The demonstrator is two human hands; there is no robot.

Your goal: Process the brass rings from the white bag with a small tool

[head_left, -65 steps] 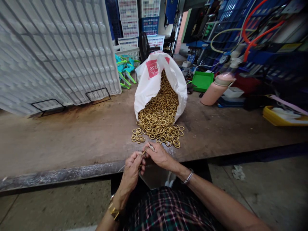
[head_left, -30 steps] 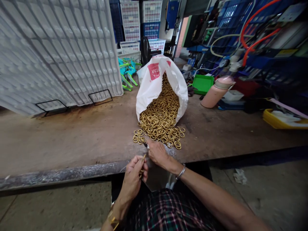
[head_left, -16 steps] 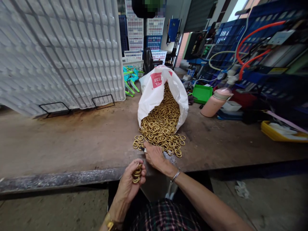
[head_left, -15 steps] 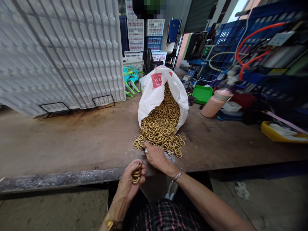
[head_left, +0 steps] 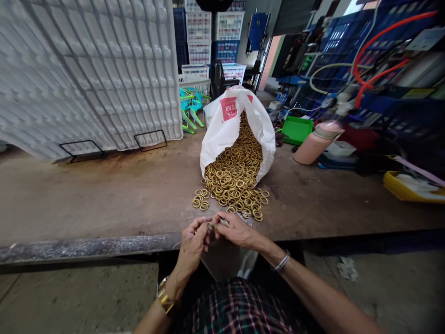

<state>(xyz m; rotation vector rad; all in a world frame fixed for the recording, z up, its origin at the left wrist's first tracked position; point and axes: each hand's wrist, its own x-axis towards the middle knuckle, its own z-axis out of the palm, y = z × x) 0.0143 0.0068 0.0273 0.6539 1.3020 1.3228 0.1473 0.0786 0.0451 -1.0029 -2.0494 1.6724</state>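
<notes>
My left hand (head_left: 193, 241) is closed at the table's front edge, its thumb and fingers pinching a brass ring (head_left: 210, 225). Any other rings in that palm are hidden by the fingers. Facing it, with fingertips meeting at this ring, my right hand (head_left: 239, 230) is closed around a small pale, flat piece (head_left: 224, 222) whose kind I cannot make out. Just beyond both hands, a heap of brass rings (head_left: 234, 183) spills from a white plastic bag (head_left: 217, 134) lying on its side. Several loose rings (head_left: 200, 199) lie left of the heap.
On the wooden table (head_left: 104, 195), a ribbed white panel stack (head_left: 114, 69) stands at left. To the right are a green tray (head_left: 297, 130), a pink bottle (head_left: 316, 144) and a yellow tray (head_left: 406, 188). Plastic crates (head_left: 227, 28) are stacked behind.
My right hand has drawn back from the ring heap to meet my left hand. My left hand has turned, its fingers now closing over the rings that showed in its palm.
</notes>
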